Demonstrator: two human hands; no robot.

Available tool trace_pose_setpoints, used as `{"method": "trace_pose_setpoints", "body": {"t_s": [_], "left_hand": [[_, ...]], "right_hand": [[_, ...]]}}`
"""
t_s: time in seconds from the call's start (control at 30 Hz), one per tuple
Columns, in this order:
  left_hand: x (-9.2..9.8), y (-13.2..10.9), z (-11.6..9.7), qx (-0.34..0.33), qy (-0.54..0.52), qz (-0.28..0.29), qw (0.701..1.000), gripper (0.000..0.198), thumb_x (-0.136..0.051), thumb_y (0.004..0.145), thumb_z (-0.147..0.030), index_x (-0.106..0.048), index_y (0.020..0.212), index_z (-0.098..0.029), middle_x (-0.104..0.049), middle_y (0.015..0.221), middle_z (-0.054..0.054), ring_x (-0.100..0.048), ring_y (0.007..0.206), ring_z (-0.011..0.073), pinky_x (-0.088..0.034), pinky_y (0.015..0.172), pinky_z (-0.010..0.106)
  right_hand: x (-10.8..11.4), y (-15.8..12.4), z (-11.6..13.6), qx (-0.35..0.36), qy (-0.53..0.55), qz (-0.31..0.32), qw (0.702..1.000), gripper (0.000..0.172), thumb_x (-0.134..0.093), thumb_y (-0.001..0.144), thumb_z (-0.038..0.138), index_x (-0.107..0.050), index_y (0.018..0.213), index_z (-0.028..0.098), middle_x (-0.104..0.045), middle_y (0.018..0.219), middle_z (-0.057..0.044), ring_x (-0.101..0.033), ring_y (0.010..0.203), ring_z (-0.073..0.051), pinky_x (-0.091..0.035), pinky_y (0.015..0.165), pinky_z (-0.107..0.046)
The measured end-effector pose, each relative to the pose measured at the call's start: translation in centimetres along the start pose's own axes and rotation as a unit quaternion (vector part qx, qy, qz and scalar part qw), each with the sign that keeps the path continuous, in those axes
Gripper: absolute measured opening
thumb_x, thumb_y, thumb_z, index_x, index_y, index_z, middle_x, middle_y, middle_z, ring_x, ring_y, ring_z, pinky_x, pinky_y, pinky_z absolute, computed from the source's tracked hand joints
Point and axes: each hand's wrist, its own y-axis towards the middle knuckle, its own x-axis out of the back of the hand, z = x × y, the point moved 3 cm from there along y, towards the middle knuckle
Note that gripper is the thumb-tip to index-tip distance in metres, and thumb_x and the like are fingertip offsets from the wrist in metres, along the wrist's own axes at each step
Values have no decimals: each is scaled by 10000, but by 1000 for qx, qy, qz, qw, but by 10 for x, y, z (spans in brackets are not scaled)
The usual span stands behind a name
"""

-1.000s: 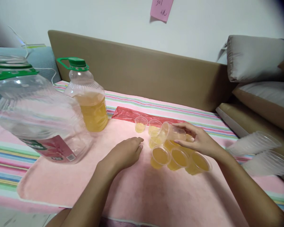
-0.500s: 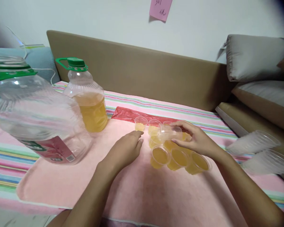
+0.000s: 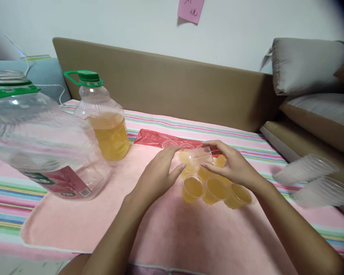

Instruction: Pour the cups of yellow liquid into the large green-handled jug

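My right hand [image 3: 229, 162] grips a clear plastic cup [image 3: 200, 156] between thumb and fingers. The cup lies on its side in the air and looks empty. Close to its left end is my left hand [image 3: 163, 170], thumb and fingers apart; whether they touch the cup I cannot tell. Beneath my hands stand several clear cups of yellow drink, with a full front cup [image 3: 193, 187] nearest to me. My hands and the held cup partly hide the back rows.
A large clear bottle [image 3: 46, 141] stands at the left, before a green-capped bottle [image 3: 111, 133] of yellow drink. Behind the cups lies a red plastic bag [image 3: 153, 137]. Two cup stacks [image 3: 306, 168] lie at the right, beside cushions [image 3: 309, 65]. A pink mat [image 3: 74, 225] covers the striped cloth.
My left hand has moved right and up to the held cup, its thumb and fingers spreading apart. My right hand has shifted slightly left with the cup.
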Motion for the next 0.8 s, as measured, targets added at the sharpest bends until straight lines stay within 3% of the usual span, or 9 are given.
{"method": "trace_pose_setpoints", "body": {"t_s": [0.17,0.33,0.47,0.63,0.8], "left_hand": [[-14,9,-5,-47,-13,16,999,571,-775,1013,-329,-579,1543,-243,-672,1608,111,-636,1491,343,-527,1258,531],[-28,18,-11,-66,2,25,998,592,-791,1006,-292,-566,1544,-195,-671,1604,150,-634,1492,348,-517,1258,541],[-33,25,-14,-65,7,6,998,510,-744,1043,-341,-589,1500,-177,-717,1529,163,-690,1413,352,-566,1186,533],[-35,28,-12,-59,0,-24,998,527,-730,1034,-344,-583,1512,-177,-712,1538,160,-682,1429,353,-564,1196,519],[-32,27,-11,-21,4,-23,1000,541,-746,1002,-320,-596,1502,-181,-712,1544,149,-680,1434,358,-556,1213,518]], "right_hand": [[-6,-1,10,6,-12,-9,1000,483,-835,929,434,-654,1359,312,-761,1388,-90,-755,1226,-339,-626,1071,-589],[-9,-2,21,75,-34,-32,996,441,-815,973,407,-666,1381,332,-732,1402,-83,-725,1286,-323,-622,1097,-557],[-9,-2,25,92,-34,-61,993,452,-812,984,380,-678,1415,347,-712,1420,-82,-697,1347,-323,-619,1111,-547],[-8,-2,26,33,27,-107,993,481,-798,992,461,-646,1430,336,-716,1428,-83,-737,1241,-296,-623,1100,-542],[-11,-10,21,-27,127,-184,974,486,-763,1014,485,-535,1420,342,-700,1397,-84,-724,1259,-265,-607,1122,-517]]}}
